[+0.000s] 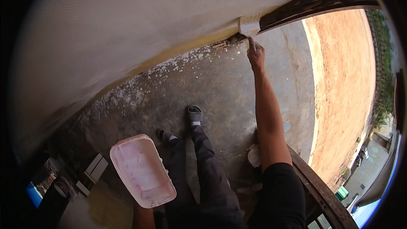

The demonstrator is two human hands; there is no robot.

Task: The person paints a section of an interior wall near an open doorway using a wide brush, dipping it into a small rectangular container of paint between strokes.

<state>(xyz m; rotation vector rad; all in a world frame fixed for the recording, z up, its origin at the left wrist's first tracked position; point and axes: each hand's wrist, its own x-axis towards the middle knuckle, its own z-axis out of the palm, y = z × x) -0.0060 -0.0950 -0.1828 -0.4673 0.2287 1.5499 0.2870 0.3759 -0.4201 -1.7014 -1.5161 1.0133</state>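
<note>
My right arm reaches far forward, and my right hand (255, 54) is closed round the handle of a wide paintbrush (249, 26). The brush head, coated white, presses against the low part of the wall (127, 21), right beside a dark wooden door frame (322, 1). A yellowish strip runs along the wall's foot. At lower left, my left forearm (143, 218) goes under a pinkish rectangular plastic tub (142, 167) and holds it up, tilted. White paint or filler coats its inside. The tub hides most of my left hand.
White flakes (127, 93) litter the grey concrete floor (220, 89) along the wall. My sandalled feet (194, 112) stand mid-floor. A pale lump (254, 155) lies near my right arm, by a wooden beam (318, 186). White rectangular pieces (96, 167) are at lower left. Sunlit ground (345, 68) shows outside.
</note>
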